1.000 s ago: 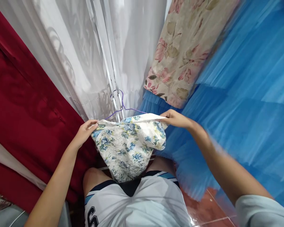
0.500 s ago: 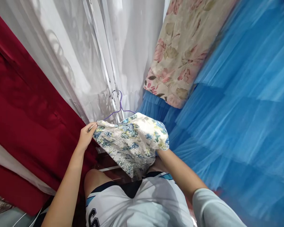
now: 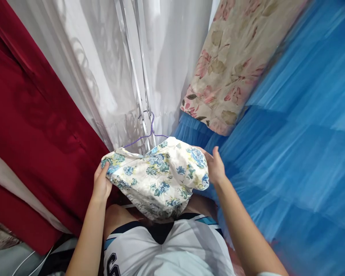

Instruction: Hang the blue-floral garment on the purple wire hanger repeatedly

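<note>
Pinches one sleeve end of the white garment with blue flowers in the left hand, grip narrow, thumb pressed on the cloth. Rests the right hand at the opposite sleeve, grip wide, thumb spread clear of the fabric, fingers partly hidden behind it; impossible to tell how firmly pressing there. Hangs, as cloth, between the two hands and above the white shorts, just below the neck of the purple hanger. Cannot tell whether threaded fully onto both hanger arms or only draped against them.

Could slide off toward the left if pulled harder on that side, for lack of a matching hold on the right. Might slip over a hanger arm at the loose, wide neckline. Could swing or come unhooked if tugged downward, being hooked, apparently, at the white uprights, with no clear view of how securely. Might snag on the blue ruffled cloth near the right hand, or brush the red cloth behind the left. Likely to twist or crease at the right sleeve if bunched rather than spread.
</note>
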Demonstrator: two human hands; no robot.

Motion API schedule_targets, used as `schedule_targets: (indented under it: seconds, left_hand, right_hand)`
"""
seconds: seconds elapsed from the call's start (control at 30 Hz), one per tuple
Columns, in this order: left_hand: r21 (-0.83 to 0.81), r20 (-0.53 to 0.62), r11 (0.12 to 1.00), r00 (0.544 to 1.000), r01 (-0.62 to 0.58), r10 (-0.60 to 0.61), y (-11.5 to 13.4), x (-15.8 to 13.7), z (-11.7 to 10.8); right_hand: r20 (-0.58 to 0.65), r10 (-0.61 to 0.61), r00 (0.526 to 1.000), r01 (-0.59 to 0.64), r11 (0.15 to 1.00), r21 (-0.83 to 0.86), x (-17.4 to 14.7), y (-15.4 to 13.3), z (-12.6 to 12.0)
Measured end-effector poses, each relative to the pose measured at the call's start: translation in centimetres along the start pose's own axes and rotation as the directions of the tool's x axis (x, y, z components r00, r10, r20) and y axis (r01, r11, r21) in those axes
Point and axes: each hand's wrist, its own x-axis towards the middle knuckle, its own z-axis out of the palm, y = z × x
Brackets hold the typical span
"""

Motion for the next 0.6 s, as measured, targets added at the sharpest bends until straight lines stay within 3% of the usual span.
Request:
schedule_targets:
  seconds: [0.1,0.2,0.27,0.3,0.37,0.43,0.5,0.53,0.6]
  left_hand:
    - [-0.023,-0.030,0.999,0.998,-0.048,0.048,2.3,-1.0,0.7]
    - [0.015,0.093,0.988,0.984,-0.156,0.154,5.1,-1.0,2.3]
    - [0.117,0.163,0.949,0.948,-0.294,0.274,6.7,-0.7,3.6]
    - [0.205,0.178,0.901,0.920,-0.381,0.349,7.2,-0.5,4.1]
    - [0.435,0.221,0.728,0.847,-0.529,0.484,7.7,-0.2,5.1]
    - [0.633,0.316,0.498,0.785,-0.593,0.534,7.3,-0.2,5.7]
    - [0.718,0.388,0.336,0.751,-0.610,0.534,5.8,-0.5,6.1]
    - [0.724,0.397,0.307,0.737,-0.617,0.547,4.8,-0.7,6.3]
    - [0.687,0.362,0.339,0.707,-0.643,0.607,2.6,-0.9,6.4]
  right_hand:
    - [-0.001,0.065,0.998,-0.064,0.981,0.181,-0.8,-0.6,-1.3]
    - [-0.080,0.143,0.986,-0.116,0.954,0.278,-0.7,-1.5,-1.4]
    - [-0.172,0.142,0.975,-0.083,0.947,0.311,-0.9,-2.0,-1.1]
    - [-0.222,0.129,0.966,-0.056,0.950,0.307,-1.3,-2.2,-1.0]
    - [-0.322,0.103,0.941,-0.008,0.959,0.284,-3.0,-2.2,-0.7]
    - [-0.411,0.093,0.907,0.023,0.963,0.268,-6.1,-1.8,-0.3]
    - [-0.440,0.093,0.893,0.016,0.971,0.238,-10.0,-1.3,0.6]
    - [-0.417,0.083,0.905,0.012,0.975,0.221,-11.9,-1.1,1.2]
    - [-0.247,-0.008,0.969,0.053,0.983,0.173,-14.8,-1.2,2.8]
